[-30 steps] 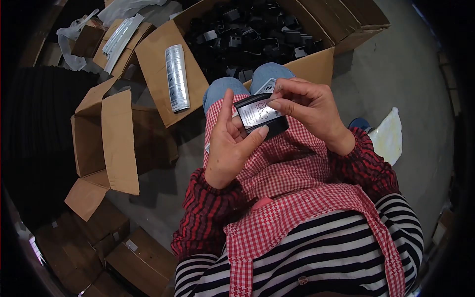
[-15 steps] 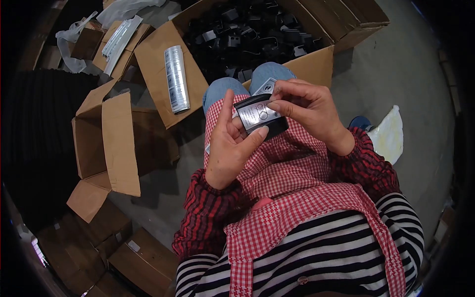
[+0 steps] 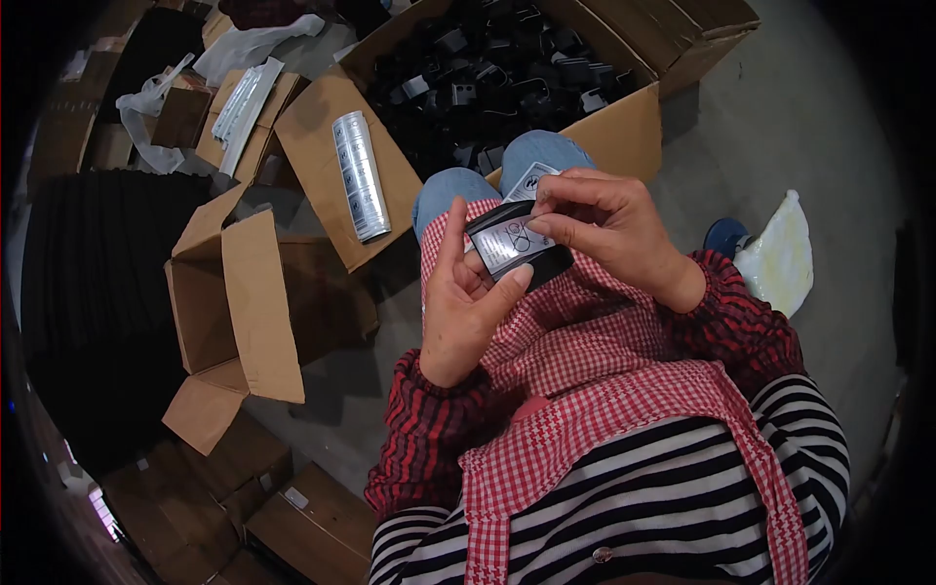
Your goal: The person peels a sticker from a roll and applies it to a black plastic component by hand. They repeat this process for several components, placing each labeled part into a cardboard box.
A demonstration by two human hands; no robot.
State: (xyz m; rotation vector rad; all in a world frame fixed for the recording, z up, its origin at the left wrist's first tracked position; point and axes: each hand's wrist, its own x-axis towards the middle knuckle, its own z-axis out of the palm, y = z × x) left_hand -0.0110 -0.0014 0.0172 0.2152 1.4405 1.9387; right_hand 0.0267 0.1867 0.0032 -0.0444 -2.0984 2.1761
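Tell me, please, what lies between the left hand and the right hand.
In the head view, a black part bearing a printed silver label lies between the left hand and right hand.

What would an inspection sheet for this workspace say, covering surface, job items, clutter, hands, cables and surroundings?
Surface: no table under the work; it is held above the lap, over a red checked apron.
Job's things: black part with a silver label; label strip on a carton flap; loose black parts heaped in a large carton.
Clutter: plastic bag, upper left; small open carton, left; pale item, unidentified, beside a blue shoe.
Hands: left hand holds the black part; right hand pinches at the label's right end.
Cables: nothing seen.
Surroundings: grey floor; closed cartons, lower left; dark ribbed material, left.
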